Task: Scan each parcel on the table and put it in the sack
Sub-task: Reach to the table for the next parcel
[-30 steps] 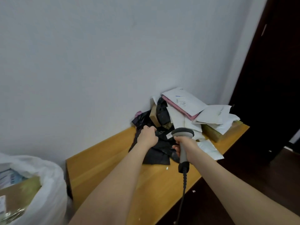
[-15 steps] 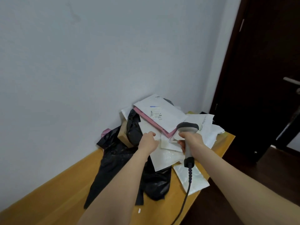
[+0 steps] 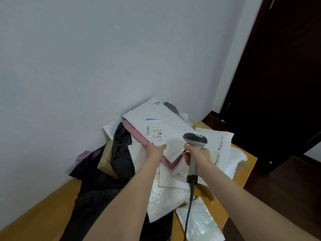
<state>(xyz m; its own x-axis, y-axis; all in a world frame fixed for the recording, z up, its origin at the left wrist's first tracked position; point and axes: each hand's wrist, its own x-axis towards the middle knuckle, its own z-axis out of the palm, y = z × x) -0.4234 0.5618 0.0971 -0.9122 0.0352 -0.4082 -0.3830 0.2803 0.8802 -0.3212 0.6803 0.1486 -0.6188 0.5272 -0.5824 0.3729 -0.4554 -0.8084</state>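
Note:
A heap of parcels lies at the far end of the wooden table, against the wall. On top is a white mailer with a printed label, lying on a pink parcel. My left hand grips the near edge of these two, thumb on the white mailer. My right hand holds a grey barcode scanner by its handle, its head just right of the label, its cable hanging down. The sack is out of view.
Black plastic bags and a brown parcel fill the left of the heap. White and clear bubble mailers spread toward me and to the right. A dark door stands right of the table.
The view has swung right and closer to the heap. My left hand has moved from the black bags up to the edge of the white and pink parcels; the scanner came along.

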